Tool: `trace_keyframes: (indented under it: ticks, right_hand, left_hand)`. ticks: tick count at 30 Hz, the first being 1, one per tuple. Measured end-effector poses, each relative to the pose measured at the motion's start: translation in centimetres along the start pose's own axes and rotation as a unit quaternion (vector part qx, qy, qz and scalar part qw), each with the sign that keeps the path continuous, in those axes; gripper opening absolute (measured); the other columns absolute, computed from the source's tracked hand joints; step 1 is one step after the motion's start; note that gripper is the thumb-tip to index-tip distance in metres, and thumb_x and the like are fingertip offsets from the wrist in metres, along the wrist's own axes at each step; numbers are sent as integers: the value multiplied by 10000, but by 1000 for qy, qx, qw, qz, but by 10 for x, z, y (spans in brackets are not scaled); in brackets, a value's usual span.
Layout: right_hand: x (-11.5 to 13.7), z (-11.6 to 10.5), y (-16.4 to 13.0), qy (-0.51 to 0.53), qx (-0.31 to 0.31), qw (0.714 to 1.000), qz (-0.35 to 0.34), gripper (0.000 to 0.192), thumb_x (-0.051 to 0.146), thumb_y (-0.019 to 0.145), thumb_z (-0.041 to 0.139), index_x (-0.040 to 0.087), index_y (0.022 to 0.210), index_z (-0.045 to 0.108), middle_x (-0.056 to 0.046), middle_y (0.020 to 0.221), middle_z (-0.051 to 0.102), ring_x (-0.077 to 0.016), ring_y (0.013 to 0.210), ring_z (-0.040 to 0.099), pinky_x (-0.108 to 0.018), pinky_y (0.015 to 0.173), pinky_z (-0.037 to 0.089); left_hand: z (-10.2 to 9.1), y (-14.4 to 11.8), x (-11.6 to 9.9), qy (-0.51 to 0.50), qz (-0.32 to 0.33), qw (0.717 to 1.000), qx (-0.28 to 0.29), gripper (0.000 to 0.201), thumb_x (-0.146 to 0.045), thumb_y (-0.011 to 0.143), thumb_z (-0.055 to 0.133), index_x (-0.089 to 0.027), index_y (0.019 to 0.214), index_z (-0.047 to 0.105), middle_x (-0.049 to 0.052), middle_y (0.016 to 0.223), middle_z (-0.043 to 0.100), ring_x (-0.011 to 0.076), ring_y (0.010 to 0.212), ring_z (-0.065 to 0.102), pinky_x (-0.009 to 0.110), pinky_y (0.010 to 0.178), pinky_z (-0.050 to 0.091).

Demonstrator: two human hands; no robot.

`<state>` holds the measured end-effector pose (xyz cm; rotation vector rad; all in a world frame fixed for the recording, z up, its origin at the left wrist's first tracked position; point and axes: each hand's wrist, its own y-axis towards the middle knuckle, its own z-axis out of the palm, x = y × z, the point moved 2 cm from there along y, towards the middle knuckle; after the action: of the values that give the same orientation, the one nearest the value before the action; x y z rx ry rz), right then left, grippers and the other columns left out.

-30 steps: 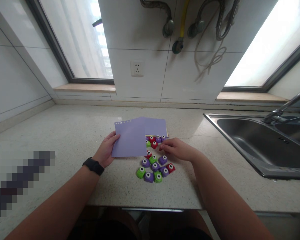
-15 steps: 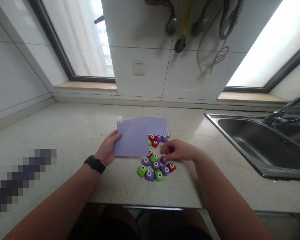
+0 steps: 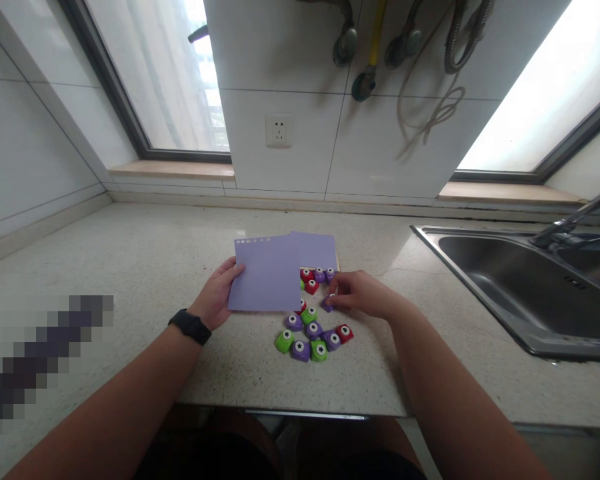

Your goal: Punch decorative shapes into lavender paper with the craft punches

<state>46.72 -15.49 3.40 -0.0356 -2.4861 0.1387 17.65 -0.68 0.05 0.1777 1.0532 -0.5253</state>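
My left hand [image 3: 220, 288] is closed on the left edge of a sheet of purple paper [image 3: 265, 277], which has a row of small cut-outs along its top. My right hand [image 3: 357, 293] pinches a small purple craft punch [image 3: 328, 304] just right of the sheet. Below lie more craft punches, among them a green punch [image 3: 285, 341], a purple punch [image 3: 301, 351] and a red punch [image 3: 345, 333]. Another few stand behind, including a red punch [image 3: 311, 287], partly hidden by the sheet. At the back is a stack of purple paper [image 3: 317, 250].
The speckled countertop [image 3: 130, 280] runs along a tiled wall with a socket [image 3: 279, 131]. On the right a steel sink [image 3: 490, 287] with a faucet [image 3: 555, 230] is set into it. A dark blurred patch [image 3: 45, 363] lies at far left.
My right hand has moved slightly up and away from me, carrying the purple craft punch out of the cluster. My left hand keeps the paper in nearly the same place.
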Motion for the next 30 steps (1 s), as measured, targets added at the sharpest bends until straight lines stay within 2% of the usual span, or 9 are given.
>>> trace_keyframes:
  ticks: [3,7,10,12,14,17,20,25,30]
  right_hand:
    - [1,-1,0,-11,-11,1000,-22,231,427,861,761,205,899,713,-22,788,718,-159,696,592,-288,630,392]
    - [6,-4,-2,-16,-5,998,-67,161,352,920,704,237,1009,772,-37,908,748,-174,785,617,-305,722,444]
    - [11,-5,-4,-14,4,993,-121,196,269,948,656,272,1097,782,-50,1069,741,-186,911,636,-322,818,474]
    - [12,-5,-5,-1,2,991,-137,245,222,943,636,273,1144,766,-59,1108,723,-186,932,636,-323,826,484]
    - [12,-5,-5,11,-12,992,-125,261,228,932,642,251,1172,742,-70,1117,710,-183,904,630,-321,805,490]
    - [9,-4,-4,-7,-37,997,-66,272,374,921,687,204,1131,720,-84,1059,709,-188,823,610,-325,741,477]
    - [7,-1,-2,-46,-23,998,-46,311,486,928,671,195,1028,720,-85,1009,712,-203,839,609,-324,735,455]
    - [5,2,-2,-72,3,996,-54,265,453,924,667,191,945,703,-78,956,716,-202,848,616,-316,756,444]
    - [2,-3,-5,-9,-6,1000,2,262,449,917,678,193,970,695,-61,873,722,-177,735,623,-302,658,438]
  left_hand:
    - [1,-1,0,8,6,1000,0,349,-201,842,754,-175,1176,656,61,1028,765,166,769,709,293,729,607]
    - [2,-1,-1,19,6,1000,-5,374,-219,826,774,-180,1181,664,62,1031,769,179,780,717,314,744,613]
    - [1,-1,-1,23,7,1000,-5,364,-223,824,774,-182,1170,670,63,1031,771,185,789,720,323,752,615]
    - [1,-1,0,25,7,1000,-3,345,-224,828,769,-183,1157,675,62,1028,771,188,792,721,326,756,616]
    - [1,-1,0,26,7,1000,-1,343,-227,828,766,-183,1156,674,62,1029,769,190,798,721,329,757,617]
    - [1,-1,0,26,7,1000,-3,371,-231,828,764,-179,1181,661,70,1044,765,195,818,723,335,766,619]
    - [1,0,-1,21,4,1000,-8,389,-226,831,762,-176,1201,650,76,1062,763,198,852,727,339,790,619]
    - [2,-2,1,24,-1,1000,1,387,-242,832,779,-180,1195,663,75,1068,769,201,870,730,340,809,615]
    - [7,-3,3,36,34,998,37,389,-281,834,808,-183,1191,686,87,1130,762,205,931,717,334,861,589]
